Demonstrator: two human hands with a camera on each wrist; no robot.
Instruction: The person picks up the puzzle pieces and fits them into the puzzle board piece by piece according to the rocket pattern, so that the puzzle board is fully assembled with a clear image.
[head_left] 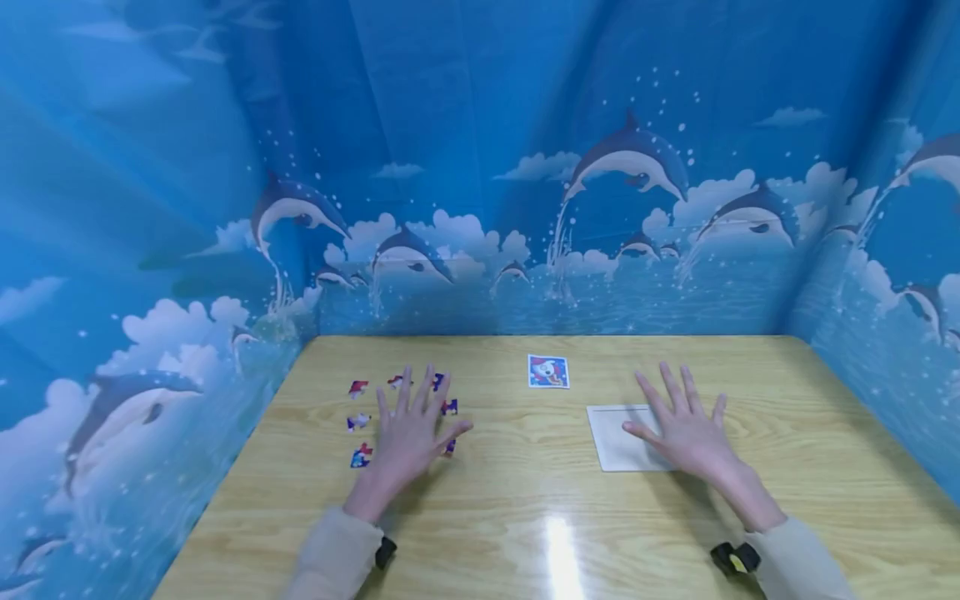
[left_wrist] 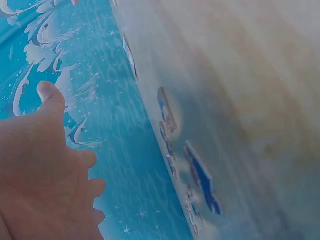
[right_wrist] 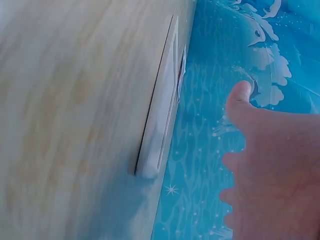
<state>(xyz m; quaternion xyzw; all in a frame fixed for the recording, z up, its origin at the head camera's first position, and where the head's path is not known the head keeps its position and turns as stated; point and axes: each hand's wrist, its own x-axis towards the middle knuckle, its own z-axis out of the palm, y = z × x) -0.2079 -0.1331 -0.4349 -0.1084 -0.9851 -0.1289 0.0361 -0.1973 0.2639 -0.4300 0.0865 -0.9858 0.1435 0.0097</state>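
My left hand (head_left: 408, 437) hovers with spread fingers over a group of jigsaw puzzle pieces (head_left: 361, 455) on the left of the table, hiding some of them. In the left wrist view, puzzle pieces (left_wrist: 202, 177) lie flat on the table beyond that hand. Fingers spread and holding nothing, my right hand (head_left: 690, 437) is above a white rectangular board (head_left: 618, 442), covering its right part. The right wrist view shows this board (right_wrist: 159, 110) low on the tabletop, with a raised border. Between the hands, farther back, lies a small square picture card (head_left: 548, 372) with a white cartoon figure.
The light wood table (head_left: 517, 517) has a bright glare spot near its front. A blue curtain (head_left: 480, 167) printed with dolphins stands behind the table and along both sides. Dark bands with small devices (head_left: 735, 558) sit at the wrists.
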